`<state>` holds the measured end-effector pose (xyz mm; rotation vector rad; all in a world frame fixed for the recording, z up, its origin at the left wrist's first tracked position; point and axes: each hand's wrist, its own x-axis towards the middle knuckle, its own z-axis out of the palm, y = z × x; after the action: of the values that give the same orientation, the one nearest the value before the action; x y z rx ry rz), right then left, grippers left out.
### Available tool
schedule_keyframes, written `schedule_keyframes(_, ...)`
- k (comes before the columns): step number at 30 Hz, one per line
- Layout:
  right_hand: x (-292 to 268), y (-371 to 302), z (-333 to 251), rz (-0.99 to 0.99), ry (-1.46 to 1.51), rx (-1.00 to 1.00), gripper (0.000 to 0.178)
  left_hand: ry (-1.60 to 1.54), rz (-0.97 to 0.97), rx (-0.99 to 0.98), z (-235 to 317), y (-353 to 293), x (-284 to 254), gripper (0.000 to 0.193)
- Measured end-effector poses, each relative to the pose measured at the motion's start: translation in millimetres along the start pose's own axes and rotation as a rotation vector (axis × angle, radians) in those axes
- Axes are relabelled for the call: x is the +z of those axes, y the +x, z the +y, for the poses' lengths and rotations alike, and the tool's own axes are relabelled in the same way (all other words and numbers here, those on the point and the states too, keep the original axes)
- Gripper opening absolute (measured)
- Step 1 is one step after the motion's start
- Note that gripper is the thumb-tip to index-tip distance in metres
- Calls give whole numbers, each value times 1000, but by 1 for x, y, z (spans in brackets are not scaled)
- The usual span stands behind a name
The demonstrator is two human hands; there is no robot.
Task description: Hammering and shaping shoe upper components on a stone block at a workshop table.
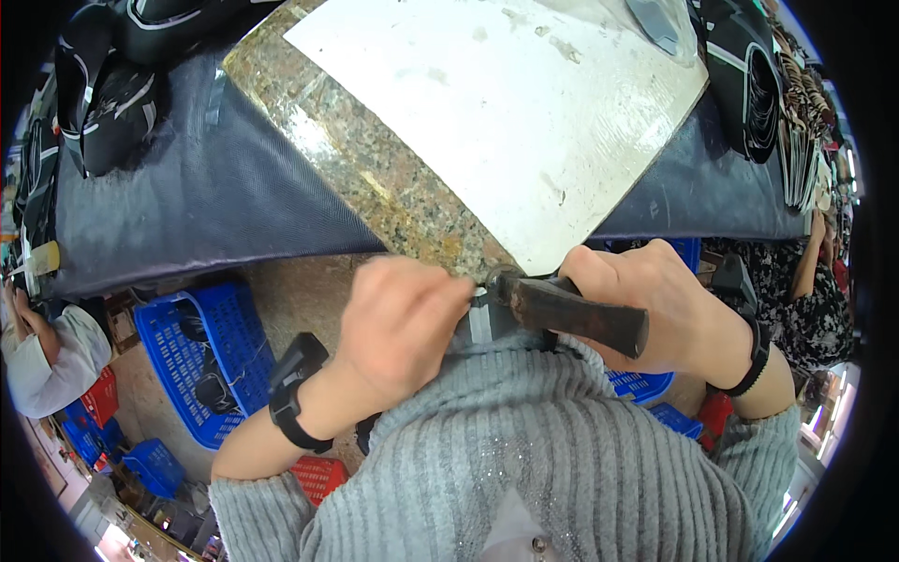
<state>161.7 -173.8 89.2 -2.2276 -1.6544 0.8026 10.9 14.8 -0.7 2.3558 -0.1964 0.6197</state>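
Observation:
In my right hand [646, 300] is a hammer [585, 317] with a dark, worn metal head; the fingers wrap its handle, which is mostly hidden. The head lies across the near corner of a speckled stone slab [412, 201], its narrower end close to my left fingertips. My left hand [398, 323] is closed, thumb and fingers pinched at the slab's corner on a dark piece with a light stripe [479, 323]. Most of that piece is hidden by the hand and the hammer. A stained white sheet [487, 112] covers much of the slab.
The slab rests on a dark covered table [215, 187]. Folded black pieces with pale edging [108, 94] lie far left; a similar stack [744, 84] lies far right. A blue basket [211, 365] stands below on the left. Other people [56, 356] sit at both sides.

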Motion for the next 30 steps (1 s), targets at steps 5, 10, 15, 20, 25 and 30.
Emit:
schedule_keyframes(5, 1, 1, 0, 24, -11, -6, 23, -13, -46, -57, 4, -1, -9, 29)
schedule_keyframes(10, 3, 0, 2, 18, -47, 2, 24, 220, -32, 210, 4, -5, -7, 32)
schedule_keyframes(15, -1, 0, 8, 154, 96, -23, 25, 194, -9, 220, 0, -7, -4, 31)
schedule_keyframes(20, -5, 5, -2, 55, 26, -15, 27, 161, 28, 232, -2, -9, 0, 30)
schedule_keyframes(25, -7, 9, 0, 42, 75, -2, 28, 141, 41, 200, -1, -10, 0, 27)
schedule_keyframes(30, 0, 5, 1, -21, 20, -39, 30, -127, 48, -212, 7, -5, -5, 24)
